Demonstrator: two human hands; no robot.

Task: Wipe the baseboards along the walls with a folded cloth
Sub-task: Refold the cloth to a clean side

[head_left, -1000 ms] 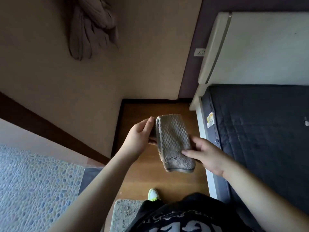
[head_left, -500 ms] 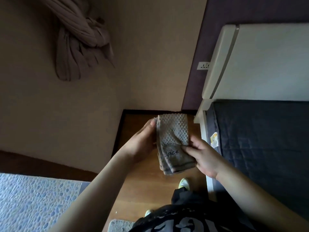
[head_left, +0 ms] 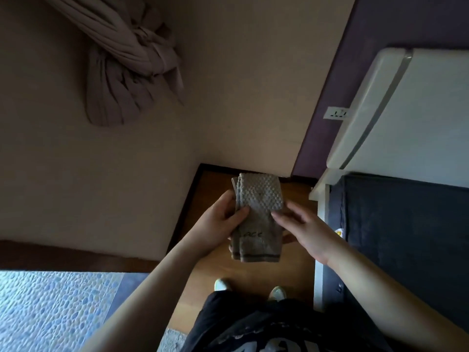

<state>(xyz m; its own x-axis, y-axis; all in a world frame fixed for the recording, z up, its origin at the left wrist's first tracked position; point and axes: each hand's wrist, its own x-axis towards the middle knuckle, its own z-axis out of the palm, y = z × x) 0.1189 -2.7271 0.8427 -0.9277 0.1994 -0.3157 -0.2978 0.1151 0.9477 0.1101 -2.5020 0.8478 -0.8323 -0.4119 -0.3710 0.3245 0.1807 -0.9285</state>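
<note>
Above the wooden floor [head_left: 291,270], between wall and bed [head_left: 406,237], the folded cloth [head_left: 256,217] is held at waist level. It is gripped by the left hand [head_left: 220,227], thumb over its face, fingers curled behind. The right hand [head_left: 304,229] is laid against its right edge, fingers nearly straight. Folding is judged to be finishing; no baseboard [head_left: 185,207] has been contacted. Crouching to the corner is required next. The cloth's long axis runs away from the body, folded end outward, striped hem nearest.

Bare-armed with no sleeves showing, the person wears a black top [head_left: 284,331] with pale grey lettering at the bottom of the frame, and light shoes [head_left: 222,285] whose toes peek out just above it.
</note>
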